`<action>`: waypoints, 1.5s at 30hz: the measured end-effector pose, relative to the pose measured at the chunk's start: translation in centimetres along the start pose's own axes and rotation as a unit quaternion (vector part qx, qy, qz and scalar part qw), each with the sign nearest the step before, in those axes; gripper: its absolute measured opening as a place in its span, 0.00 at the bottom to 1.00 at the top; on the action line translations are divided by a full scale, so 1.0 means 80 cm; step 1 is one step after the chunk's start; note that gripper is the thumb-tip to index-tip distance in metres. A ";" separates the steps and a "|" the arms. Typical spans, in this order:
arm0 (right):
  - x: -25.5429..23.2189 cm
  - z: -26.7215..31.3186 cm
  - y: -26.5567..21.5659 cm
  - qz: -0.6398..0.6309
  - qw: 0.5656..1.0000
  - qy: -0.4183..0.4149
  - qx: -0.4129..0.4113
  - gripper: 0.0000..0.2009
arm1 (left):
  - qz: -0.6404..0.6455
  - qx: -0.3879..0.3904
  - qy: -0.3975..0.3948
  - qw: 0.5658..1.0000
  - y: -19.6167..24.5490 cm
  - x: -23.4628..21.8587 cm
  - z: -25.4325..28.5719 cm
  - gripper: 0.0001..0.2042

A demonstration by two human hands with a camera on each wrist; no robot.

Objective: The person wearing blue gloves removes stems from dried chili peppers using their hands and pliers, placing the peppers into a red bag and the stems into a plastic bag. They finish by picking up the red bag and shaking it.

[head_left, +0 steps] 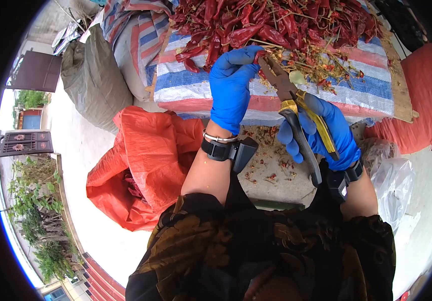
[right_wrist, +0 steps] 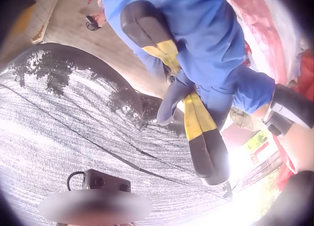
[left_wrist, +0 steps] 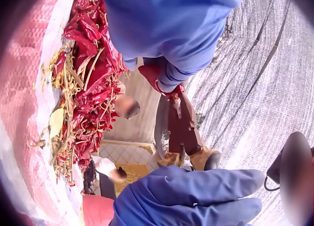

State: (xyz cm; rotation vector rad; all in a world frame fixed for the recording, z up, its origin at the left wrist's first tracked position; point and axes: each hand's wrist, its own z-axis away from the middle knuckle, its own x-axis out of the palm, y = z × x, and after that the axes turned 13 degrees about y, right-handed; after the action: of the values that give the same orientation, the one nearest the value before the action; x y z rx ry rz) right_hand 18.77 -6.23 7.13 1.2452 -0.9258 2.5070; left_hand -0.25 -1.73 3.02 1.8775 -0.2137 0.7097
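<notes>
In the head view my left hand (head_left: 232, 88), in a blue glove, pinches a dried red chili (head_left: 259, 56) between thumb and fingers. The left wrist view shows this red chili (left_wrist: 153, 78) poking out from under the gloved fingers. My right hand (head_left: 335, 128), gloved in blue too, grips a pair of pliers (head_left: 281, 83) with rusty brown jaws and yellow-and-black handles. The plier tips meet one end of the chili. In the right wrist view the plier handles (right_wrist: 205, 142) stand spread, with blue fingers wrapped about them.
Beyond the hands, a heap of dried red chilies (head_left: 271, 25) lies on a striped woven sheet (head_left: 186, 95), with stem scraps along its near edge. A red sack (head_left: 148, 155) stands open at left, beside a grey-green sack (head_left: 93, 80). Another red sack (head_left: 424, 100) and clear plastic (head_left: 391, 185) are at right.
</notes>
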 end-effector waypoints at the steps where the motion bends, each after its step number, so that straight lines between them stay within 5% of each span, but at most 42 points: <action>1: 0.001 0.000 0.001 -0.009 1.000 0.003 0.008 0.23 | 0.000 0.000 -0.001 1.000 0.002 -0.001 -0.001 0.10; 9: -0.017 -0.013 0.012 -0.094 0.990 -0.098 0.049 0.22 | 0.015 0.002 -0.003 1.000 0.005 0.001 0.000 0.10; 14: -0.006 -0.005 0.004 -0.005 1.000 0.013 -0.012 0.18 | 0.032 -0.039 0.055 0.997 -0.007 -0.001 -0.003 0.09; 17: -0.015 -0.008 0.004 0.051 0.993 -0.076 -0.077 0.19 | 0.062 -0.067 0.080 0.993 -0.007 -0.003 -0.008 0.08; 21: 0.001 -0.005 0.002 0.112 0.987 -0.073 -0.091 0.20 | 0.067 -0.110 0.070 0.989 -0.007 -0.002 -0.006 0.09; 23: 0.004 -0.007 0.001 0.182 0.973 0.022 -0.136 0.20 | 0.066 -0.103 0.067 0.990 -0.009 0.001 -0.002 0.09; 26: -0.002 -0.007 -0.008 0.251 0.949 0.022 -0.191 0.20 | 0.062 -0.086 0.058 0.993 -0.012 0.002 -0.001 0.11; 45: -0.009 0.002 -0.016 0.341 0.926 0.056 -0.152 0.19 | -0.128 -0.007 0.013 0.992 -0.003 0.005 0.004 0.09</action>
State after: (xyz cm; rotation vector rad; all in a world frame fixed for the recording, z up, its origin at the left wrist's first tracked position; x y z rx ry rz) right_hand 19.84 -5.24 7.24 0.7505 -1.8924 2.6967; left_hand 0.29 -1.88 2.95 1.8388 0.0386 0.5559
